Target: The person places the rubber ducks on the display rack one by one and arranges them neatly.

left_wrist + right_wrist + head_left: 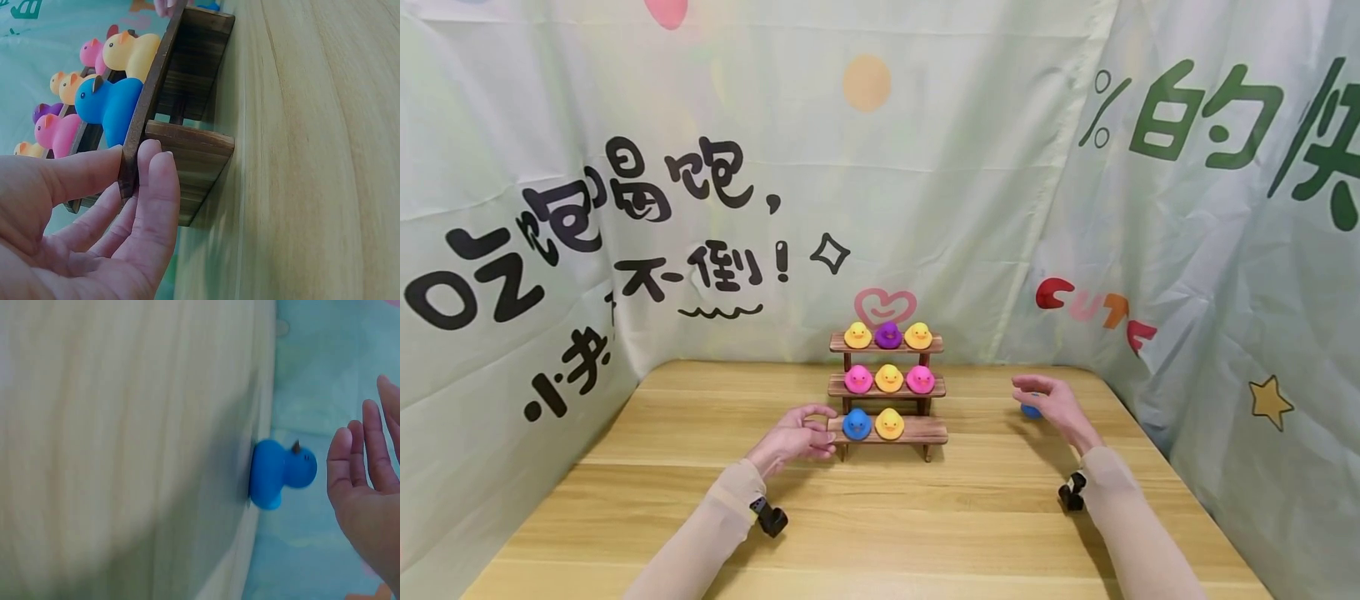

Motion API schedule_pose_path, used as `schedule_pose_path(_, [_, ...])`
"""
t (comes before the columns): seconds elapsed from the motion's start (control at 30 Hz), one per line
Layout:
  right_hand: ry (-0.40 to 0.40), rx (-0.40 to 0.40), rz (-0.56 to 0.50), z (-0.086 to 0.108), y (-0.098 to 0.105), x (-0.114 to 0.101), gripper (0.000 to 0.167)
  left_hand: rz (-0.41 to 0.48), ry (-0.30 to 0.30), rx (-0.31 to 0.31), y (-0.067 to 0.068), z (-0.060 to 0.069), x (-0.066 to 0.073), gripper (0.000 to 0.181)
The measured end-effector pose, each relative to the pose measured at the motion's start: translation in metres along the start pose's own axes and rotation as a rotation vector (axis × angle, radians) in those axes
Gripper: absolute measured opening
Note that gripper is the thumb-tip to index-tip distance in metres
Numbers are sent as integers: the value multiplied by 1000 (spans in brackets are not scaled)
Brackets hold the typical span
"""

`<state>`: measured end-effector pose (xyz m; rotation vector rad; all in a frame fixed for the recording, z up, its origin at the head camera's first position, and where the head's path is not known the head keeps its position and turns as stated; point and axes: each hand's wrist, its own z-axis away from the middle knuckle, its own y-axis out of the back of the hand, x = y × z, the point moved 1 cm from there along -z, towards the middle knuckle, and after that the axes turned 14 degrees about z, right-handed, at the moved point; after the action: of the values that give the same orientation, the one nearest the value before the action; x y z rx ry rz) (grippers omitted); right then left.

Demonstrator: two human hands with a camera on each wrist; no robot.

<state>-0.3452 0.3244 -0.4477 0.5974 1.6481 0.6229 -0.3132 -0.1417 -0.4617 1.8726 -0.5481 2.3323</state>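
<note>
My left hand (792,437) pinches the left end of the bottom step of a three-step wooden display stand (917,431). In the left wrist view the thumb lies on the board's upper side and fingers sit beneath. On that step are a blue rubber duck (857,424) and a yellow duck (890,424). To the right, my right hand (1054,407) hovers over another blue rubber duck (269,475), which stands on the table. In the right wrist view its fingers are extended, apart from the duck; the head view shows the duck partly hidden behind the hand.
The middle step holds two pink ducks with a yellow duck (889,378) between them. Above, a purple duck (888,335) sits between two yellow ones. The wooden table (880,533) ends at a printed cloth backdrop (955,208) behind and at both sides.
</note>
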Motion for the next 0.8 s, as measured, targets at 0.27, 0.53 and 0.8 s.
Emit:
schedule_pose_path(0.27, [-57, 14, 4, 0, 11, 7, 52, -14, -4, -2, 0, 1, 2, 46])
schedule_pose_path(0.53, [-58, -21, 59, -1, 15, 20, 48, -5, -3, 1, -1, 1, 1, 47])
schedule_pose_path(0.8, [-36, -78, 103, -3, 13, 29, 46, 7, -10, -14, -1, 2, 1, 46])
